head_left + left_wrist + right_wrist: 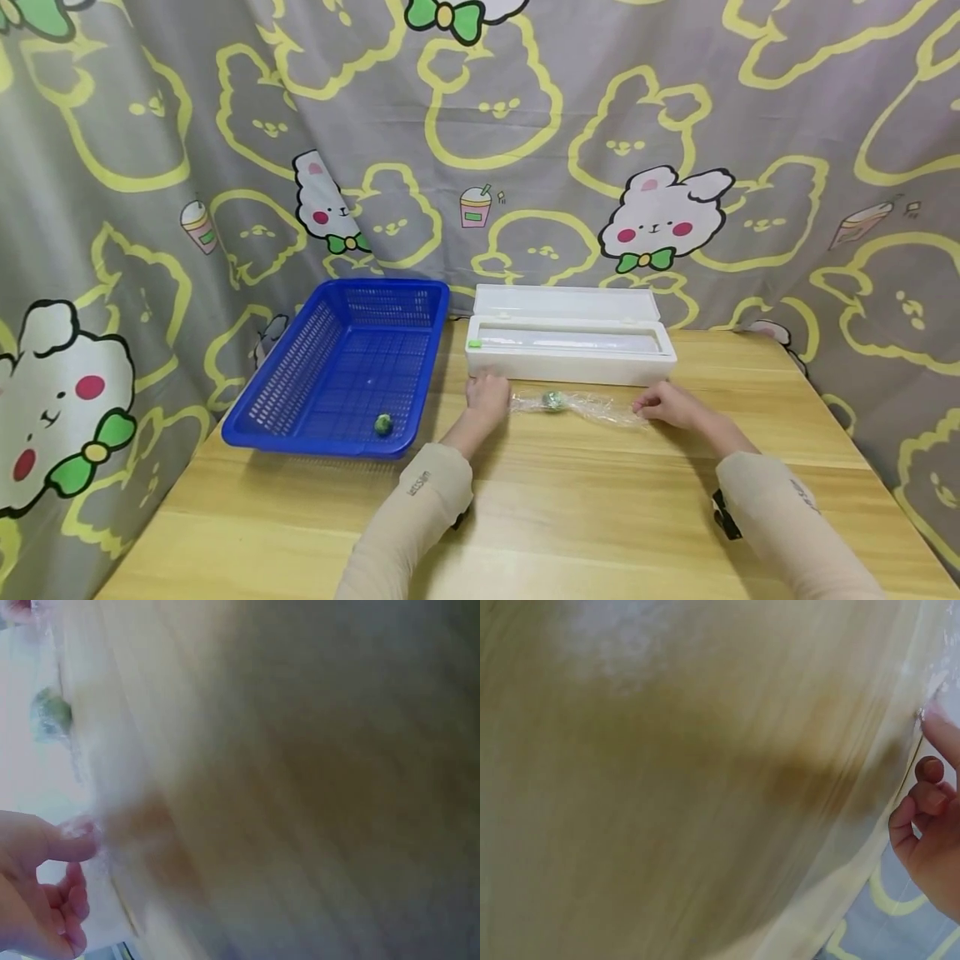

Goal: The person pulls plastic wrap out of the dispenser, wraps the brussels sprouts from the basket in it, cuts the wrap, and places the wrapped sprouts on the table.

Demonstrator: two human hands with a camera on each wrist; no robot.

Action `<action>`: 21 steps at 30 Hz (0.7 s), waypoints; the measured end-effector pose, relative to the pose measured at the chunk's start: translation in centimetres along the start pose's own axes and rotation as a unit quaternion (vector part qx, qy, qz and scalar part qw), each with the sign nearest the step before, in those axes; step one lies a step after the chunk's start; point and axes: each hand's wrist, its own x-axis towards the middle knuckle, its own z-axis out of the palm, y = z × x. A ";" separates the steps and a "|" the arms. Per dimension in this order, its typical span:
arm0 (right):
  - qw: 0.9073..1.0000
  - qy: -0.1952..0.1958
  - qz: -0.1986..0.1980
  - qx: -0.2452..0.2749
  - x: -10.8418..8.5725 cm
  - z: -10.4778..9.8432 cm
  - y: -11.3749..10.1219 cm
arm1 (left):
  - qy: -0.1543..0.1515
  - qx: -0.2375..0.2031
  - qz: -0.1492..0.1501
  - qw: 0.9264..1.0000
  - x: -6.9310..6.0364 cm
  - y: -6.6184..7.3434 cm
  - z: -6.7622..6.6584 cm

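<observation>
A small round green vegetable (pixel 553 402), its exact kind unclear, sits wrapped in a strip of clear plastic film (pixel 600 407) stretched between my two hands. My left hand (pixel 489 395) pinches the film's left end between thumb and fingers, and in the left wrist view the green vegetable (pixel 51 715) shows beyond the thumb. At the other end my right hand (pixel 670 406) pinches the gathered film, with the remaining fingers curled in the right wrist view. Just behind the film stands a long white box (pixel 570 367), its lid (pixel 566 302) raised and a film roll (pixel 567 340) inside.
To the left is a blue plastic basket (pixel 337 383) with slotted sides, holding another small green vegetable (pixel 383 425) in its near right corner. A wooden table (pixel 600 517) lies under everything. A grey patterned curtain (pixel 525 108) hangs behind.
</observation>
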 end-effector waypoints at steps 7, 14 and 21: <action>0.999 -0.010 -0.013 0.036 -0.1 -0.5 -0.7 | 0.001 -0.033 0.002 0.999 -0.5 -0.2 -1.3; 0.998 0.029 -0.057 -0.030 2.1 -0.1 -4.7 | 0.073 -0.093 0.057 0.991 -0.2 2.0 -2.1; 0.993 0.025 -0.077 -0.088 4.9 2.3 -8.3 | 0.057 -0.058 0.074 0.994 0.1 4.7 -1.8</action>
